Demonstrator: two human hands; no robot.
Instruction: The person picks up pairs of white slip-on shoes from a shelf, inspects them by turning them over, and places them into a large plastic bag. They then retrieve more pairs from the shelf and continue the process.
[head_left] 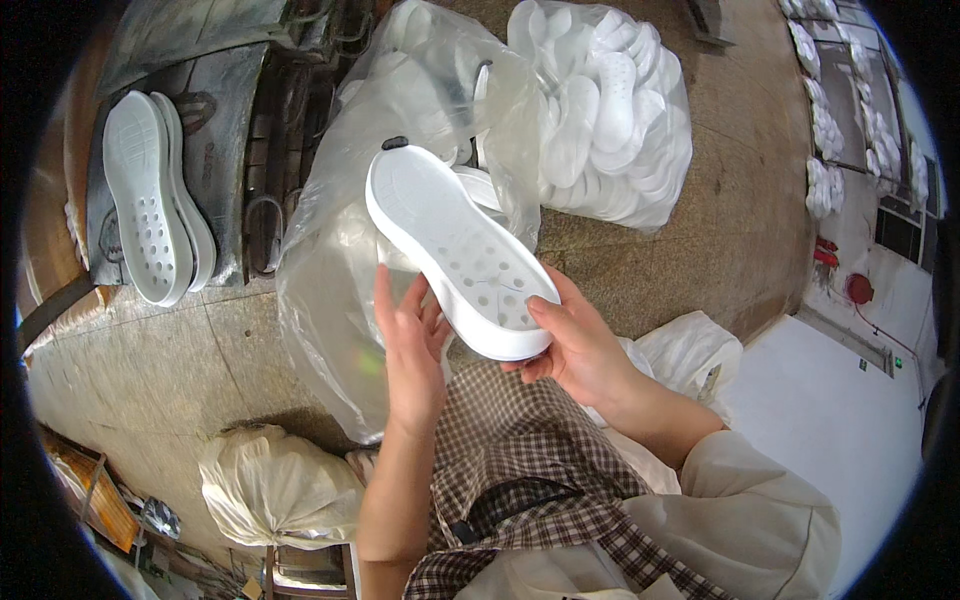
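A white shoe sole (pixel 420 212) with round holes in its wider end is held up in front of me, tilted. My right hand (pixel 578 345) grips the holed end, thumb on top and fingers underneath. Along the opposite edge, my left hand (pixel 412 345) is raised with its fingers apart, some of them close against the sole's side. I cannot tell whether they touch it. A small black piece (pixel 396 143) shows at the sole's far tip. Beyond and below the sole spreads a large clear plastic bag (pixel 325 270) with white pieces inside.
Another clear bag packed with white soles (pixel 612 110) stands at the far right of the first. Two soles (pixel 150 200) rest on a dark surface (pixel 225 150) at the left. A tied cream sack (pixel 275 485) is at the lower left, and white plastic (pixel 690 350) lies beside my right arm.
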